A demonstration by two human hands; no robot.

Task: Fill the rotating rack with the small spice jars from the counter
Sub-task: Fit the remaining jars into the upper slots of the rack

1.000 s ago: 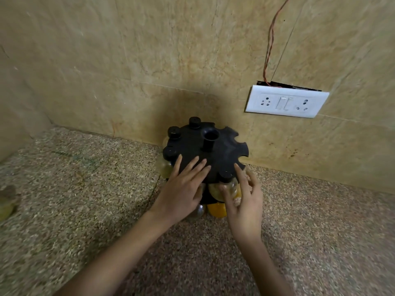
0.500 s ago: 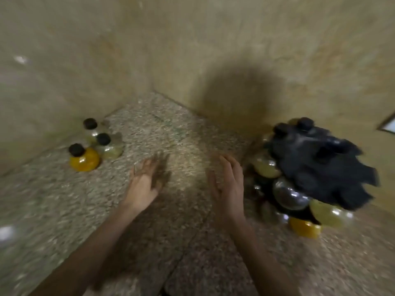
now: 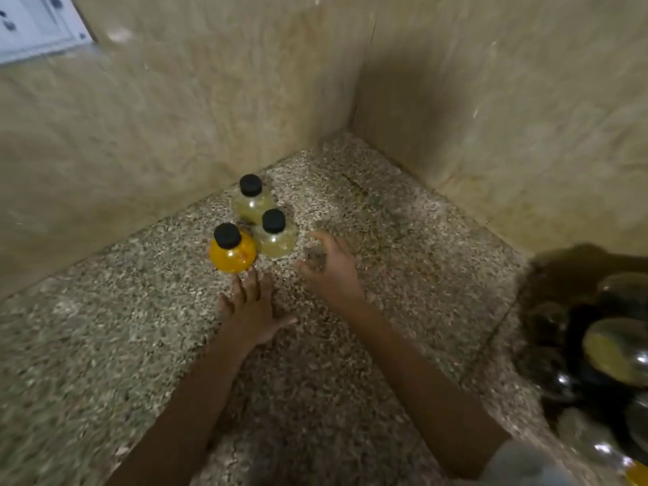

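Speckled granite counter runs into a corner of beige tiled walls; switch plate at far left, cut off by the frame edge.

Three jars w/ black caps stand bunched near the corner, touching or nearly so: orange jar nearest & leftmost, near pale jar just right of it, far pale jar behind both. All upright.

Rack sits well apart at the right edge, blurred & partly out of frame, w/ several round jars already hung on it.

Change: a sec ago both hands were on the rack, seating a jar. Since then the view has swung left and both arms have crossed the counter to the loose jars.

Left hand is low over the counter, fingers straight & a bit spread, tips right at the foot of the orange jar; contact can't be told. Right hand hangs just right of the near pale jar, fingers loosely curled, holding nothing; motion blur hides detail.

Prob. meaning: last placement is done and a new pick is starting, maybe two jars at once. Three jars left in view, so the task is far along but not finished. Risk: jars crowd each other, so grabbing one could tip its neighbour.
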